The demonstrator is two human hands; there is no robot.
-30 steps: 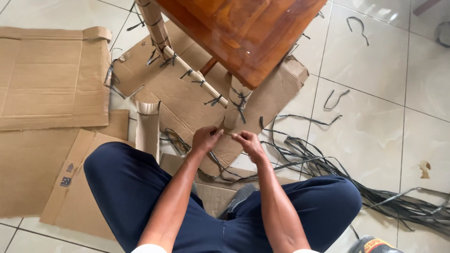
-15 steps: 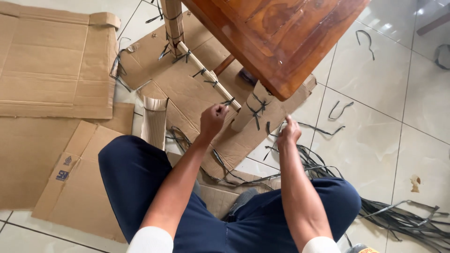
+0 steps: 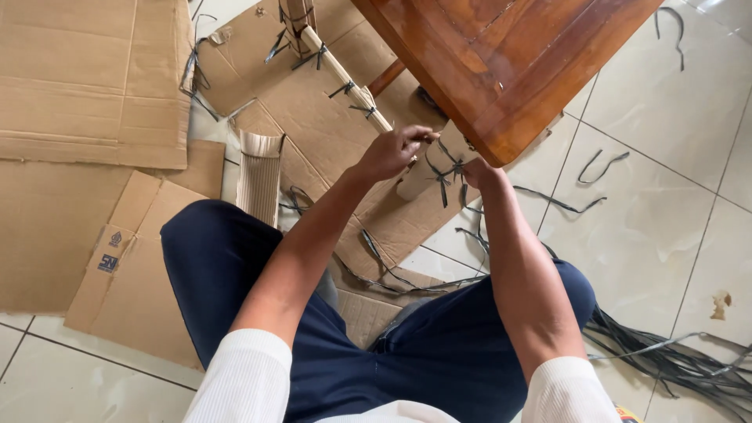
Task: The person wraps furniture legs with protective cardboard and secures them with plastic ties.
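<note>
Left hand (image 3: pixel 394 151) pinched on a dark strap (image 3: pixel 443 168) at the cardboard-wrapped table leg (image 3: pixel 427 168); right hand (image 3: pixel 475 171) grip hidden. Crossbar (image 3: pixel 345 78) already tied.

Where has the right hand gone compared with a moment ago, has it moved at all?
Yes. The right hand has moved up to the cardboard-wrapped table leg, beside the black strap tied round it; a moment ago it was lower, near the loose straps on the floor.
</note>
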